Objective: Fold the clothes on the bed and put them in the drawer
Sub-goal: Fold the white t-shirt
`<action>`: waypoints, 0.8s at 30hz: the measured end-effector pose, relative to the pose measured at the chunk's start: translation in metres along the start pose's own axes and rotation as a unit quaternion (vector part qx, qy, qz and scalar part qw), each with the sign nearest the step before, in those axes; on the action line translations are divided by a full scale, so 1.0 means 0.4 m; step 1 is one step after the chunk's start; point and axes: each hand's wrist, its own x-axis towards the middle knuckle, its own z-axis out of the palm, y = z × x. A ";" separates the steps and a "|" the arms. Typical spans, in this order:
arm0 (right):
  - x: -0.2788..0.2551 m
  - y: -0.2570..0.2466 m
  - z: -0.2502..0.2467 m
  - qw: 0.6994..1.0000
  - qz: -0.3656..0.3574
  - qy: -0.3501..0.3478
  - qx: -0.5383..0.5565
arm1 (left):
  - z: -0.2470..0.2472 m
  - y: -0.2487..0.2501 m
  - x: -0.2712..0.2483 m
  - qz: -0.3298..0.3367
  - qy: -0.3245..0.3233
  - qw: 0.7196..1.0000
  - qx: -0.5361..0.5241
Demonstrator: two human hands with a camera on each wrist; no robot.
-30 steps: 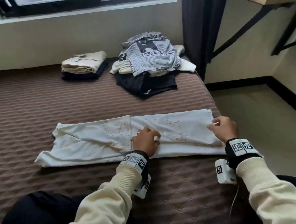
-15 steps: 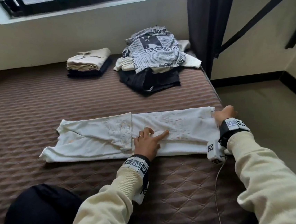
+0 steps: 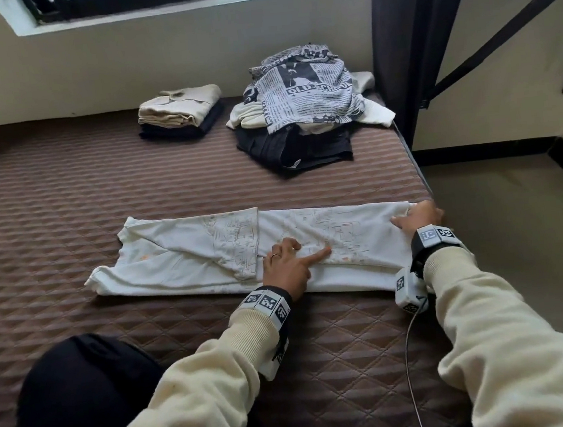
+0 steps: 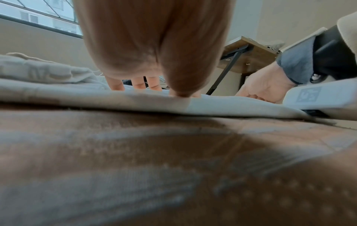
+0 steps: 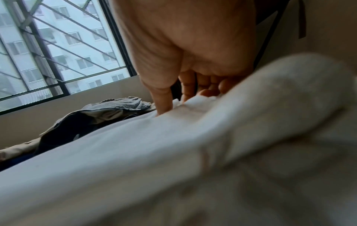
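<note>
White cotton fills both hands' work: the white shirt point(image 3: 208, 254) lies folded into a long band across the brown quilted bed point(image 3: 64, 186). The left hand point(image 3: 287, 269) presses on the shirt's middle with fingers spread and straight, index finger extended, gripping nothing. The right hand point(image 3: 418, 217) sits at the shirt's right end by the bed's edge; its thumb and fingers point(image 5: 188, 87) curl over the bunched hem, pinching it. Farther back near the wall, a newsprint-patterned garment point(image 3: 306, 90) tops a loose heap over dark clothes point(image 3: 294, 150). Left of that heap sits a folded stack point(image 3: 181, 113), beige on dark.
</note>
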 end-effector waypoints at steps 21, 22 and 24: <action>-0.020 0.045 0.005 0.991 0.043 -0.014 -0.127 | -0.018 0.015 -0.004 0.044 -0.111 0.993 0.000; -0.024 0.056 0.011 0.989 0.051 -0.023 -0.137 | -0.018 0.013 -0.005 0.046 -0.113 0.993 -0.001; -0.024 0.080 0.017 0.987 0.074 -0.039 -0.136 | -0.017 0.014 -0.007 0.048 -0.120 0.992 0.002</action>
